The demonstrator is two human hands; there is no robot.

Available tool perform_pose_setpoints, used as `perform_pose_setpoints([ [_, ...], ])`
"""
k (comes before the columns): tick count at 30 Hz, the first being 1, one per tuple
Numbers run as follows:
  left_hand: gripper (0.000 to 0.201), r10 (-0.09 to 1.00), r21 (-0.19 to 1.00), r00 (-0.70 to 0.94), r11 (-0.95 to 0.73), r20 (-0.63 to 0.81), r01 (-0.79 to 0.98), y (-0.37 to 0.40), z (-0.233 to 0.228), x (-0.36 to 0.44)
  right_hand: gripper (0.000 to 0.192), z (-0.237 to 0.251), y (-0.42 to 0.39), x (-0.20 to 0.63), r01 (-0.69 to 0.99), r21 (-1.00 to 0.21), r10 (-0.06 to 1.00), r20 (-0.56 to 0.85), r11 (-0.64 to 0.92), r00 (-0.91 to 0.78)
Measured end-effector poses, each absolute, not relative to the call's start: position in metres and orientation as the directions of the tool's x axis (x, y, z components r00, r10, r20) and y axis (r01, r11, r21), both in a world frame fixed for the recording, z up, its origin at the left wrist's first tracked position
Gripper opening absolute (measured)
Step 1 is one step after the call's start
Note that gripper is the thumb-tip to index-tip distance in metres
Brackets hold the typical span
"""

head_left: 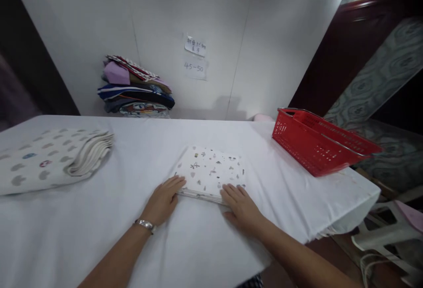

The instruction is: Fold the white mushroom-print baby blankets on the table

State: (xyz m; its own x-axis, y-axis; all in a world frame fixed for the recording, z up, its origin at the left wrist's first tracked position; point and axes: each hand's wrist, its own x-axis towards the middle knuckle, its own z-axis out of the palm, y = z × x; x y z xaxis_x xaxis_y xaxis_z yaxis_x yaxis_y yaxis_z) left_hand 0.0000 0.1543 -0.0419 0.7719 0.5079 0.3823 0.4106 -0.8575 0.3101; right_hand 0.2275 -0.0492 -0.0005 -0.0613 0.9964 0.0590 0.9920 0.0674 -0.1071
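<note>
- Smoothing or squaring, it seems: folded printed cloth (211, 169) flat on the white tablecloth (194, 252), layered edge toward the wearer!
- Left hand (163, 201) at its near-left corner, right hand (243, 211) near-right; fingers extended, neither gripping.
- Any lift calls for fingers beneath those layers.
- Red basket (294, 140) right, larger cloth (36, 164) left.
</note>
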Motion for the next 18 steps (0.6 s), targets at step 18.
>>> perform_pose_setpoints([
  [18,0.05,0.691,0.194,0.699,-0.722,0.183,0.664,0.128,-0.009,-0.001,0.049,-0.011,-0.054,0.275,0.999,-0.019,0.944,0.329,0.042,-0.034],
])
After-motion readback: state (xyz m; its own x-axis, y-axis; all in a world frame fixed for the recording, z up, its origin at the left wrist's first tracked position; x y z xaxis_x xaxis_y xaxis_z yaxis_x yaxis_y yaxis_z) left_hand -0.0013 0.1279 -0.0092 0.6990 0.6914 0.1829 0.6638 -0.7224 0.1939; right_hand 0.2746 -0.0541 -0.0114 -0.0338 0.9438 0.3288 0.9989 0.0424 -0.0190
